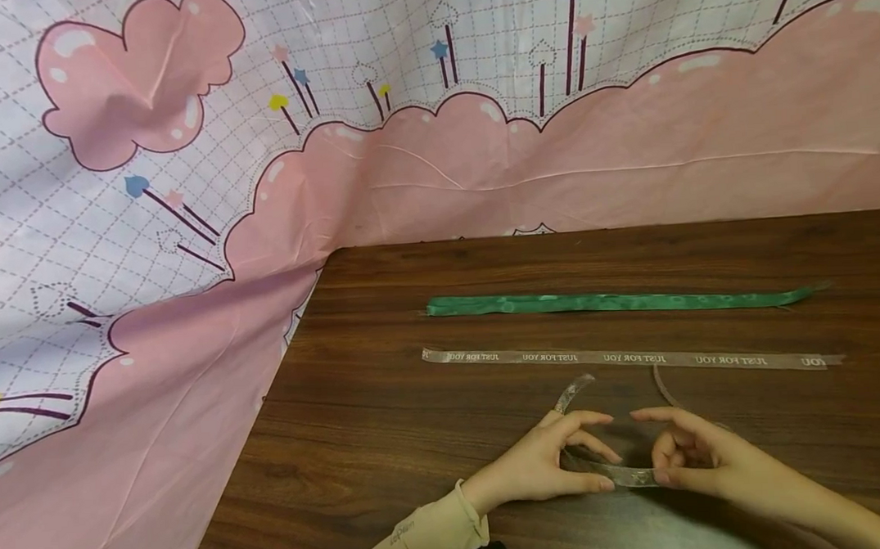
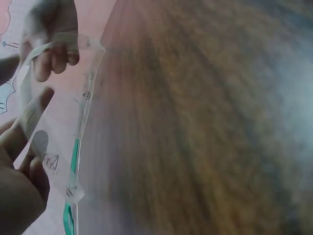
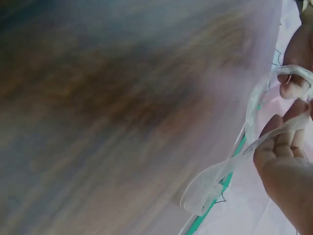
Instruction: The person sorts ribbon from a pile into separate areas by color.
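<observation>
A sheer, pale ribbon (image 1: 633, 476) stretches between the two hands low over the near part of the table. My right hand (image 1: 706, 455) pinches it between thumb and curled fingers, with the forefinger held out. My left hand (image 1: 540, 462) holds it on the other side, thumb and fingers bent round it. One loose end of this ribbon sticks up behind the left hand, and another thin length trails behind the right. Small diamond-shaped prints show on the ribbon (image 2: 52, 161) in the left wrist view. In the right wrist view, the ribbon (image 3: 210, 181) hangs in a loop beside the right hand.
Farther back on the dark wooden table (image 1: 341, 377) lies a flat translucent ribbon (image 1: 591, 358) printed with white lettering. Beyond it, a folded green ribbon (image 1: 603, 302) runs nearly parallel. A pink and white patterned cloth (image 1: 435, 168) hangs behind and left of the table.
</observation>
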Motion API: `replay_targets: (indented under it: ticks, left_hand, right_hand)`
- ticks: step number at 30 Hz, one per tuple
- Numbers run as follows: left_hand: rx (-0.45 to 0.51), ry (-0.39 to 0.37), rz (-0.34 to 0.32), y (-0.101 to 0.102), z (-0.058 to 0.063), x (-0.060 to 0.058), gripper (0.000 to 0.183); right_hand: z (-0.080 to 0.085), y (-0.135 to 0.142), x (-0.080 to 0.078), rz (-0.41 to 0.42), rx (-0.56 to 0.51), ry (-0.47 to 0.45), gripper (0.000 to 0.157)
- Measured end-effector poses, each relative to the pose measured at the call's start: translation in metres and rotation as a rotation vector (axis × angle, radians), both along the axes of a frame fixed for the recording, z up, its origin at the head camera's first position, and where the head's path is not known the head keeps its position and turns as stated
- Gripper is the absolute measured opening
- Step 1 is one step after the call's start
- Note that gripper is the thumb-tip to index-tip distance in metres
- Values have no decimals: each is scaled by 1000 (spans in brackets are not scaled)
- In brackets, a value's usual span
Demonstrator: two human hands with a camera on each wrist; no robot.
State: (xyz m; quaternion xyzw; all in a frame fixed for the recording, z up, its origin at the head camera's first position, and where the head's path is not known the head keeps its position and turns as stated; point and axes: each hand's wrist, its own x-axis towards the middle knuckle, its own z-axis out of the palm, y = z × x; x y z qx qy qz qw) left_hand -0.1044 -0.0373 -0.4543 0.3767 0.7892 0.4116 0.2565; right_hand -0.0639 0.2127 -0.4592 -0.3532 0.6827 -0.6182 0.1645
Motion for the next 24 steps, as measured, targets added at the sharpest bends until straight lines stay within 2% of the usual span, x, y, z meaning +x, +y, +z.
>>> replay_targets:
  ticks: [2,5,9,12,16,19,24]
  left_hand:
    - [-18,-2,-11,0,1,0,59]
    - [10,-25,-9,-2,2,-1,56]
    - [104,-72,-1,-8,8,-6,54]
    - [165,-120,21,-13,18,-8,51]
    - [217,-188,54,-19,29,-10,49]
    - [237,-202,64,-24,28,-13,48]
    - [289,-230,81,-31,21,-22,47]
  right_hand:
    - [3,-1,-2,22,-47,-61,57]
    - [9,1,-4,44,-91,-158,58]
    - [13,4,-6,32,-88,-196,58]
    - [15,6,-7,48,-103,-181,59]
    - [21,8,-8,70,-109,-219,59]
    - [27,10,-9,68,-81,-212,57]
    - [35,18,-11,47,-18,-115,53]
